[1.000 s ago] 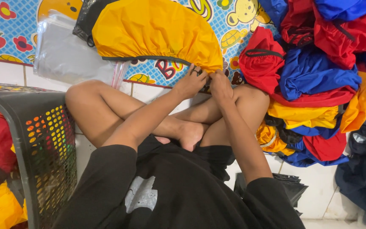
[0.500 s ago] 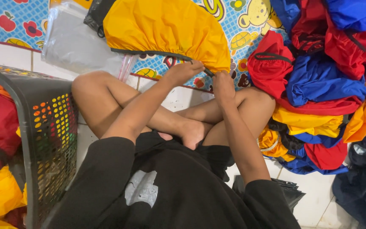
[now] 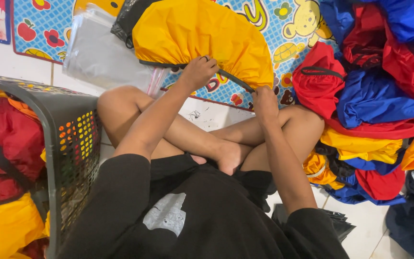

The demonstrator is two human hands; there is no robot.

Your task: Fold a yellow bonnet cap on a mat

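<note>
A white tiled floor [image 3: 202,115] carries a bright children's play mat [image 3: 288,29] printed with animals, fruit and flowers, and a person sits cross-legged on it, seen from above. To the right rises a big heap of red, blue and yellow fabric covers [image 3: 374,100]. On the left stands a grey perforated laundry basket [image 3: 68,144], holding more red and yellow covers. A clear plastic bag [image 3: 101,57] lies flat on the mat beyond the left knee.

The yellow cover [image 3: 202,33] lies folded into a half-round on the mat just in front of the knees, its dark elastic hem [image 3: 235,79] running along the near edge.

The left hand [image 3: 198,72] presses down on that hem, fingers curled over the edge and gripping it; a ring shows on one finger. The right hand [image 3: 264,101] pinches the hem further along, fingers closed on the dark band where it slopes toward the knee.

Folding this well seems to depend on keeping the hem taut between both grips, with the two layers lined up edge to edge, so the slippery fabric lies flat rather than bunching at the elastic.
</note>
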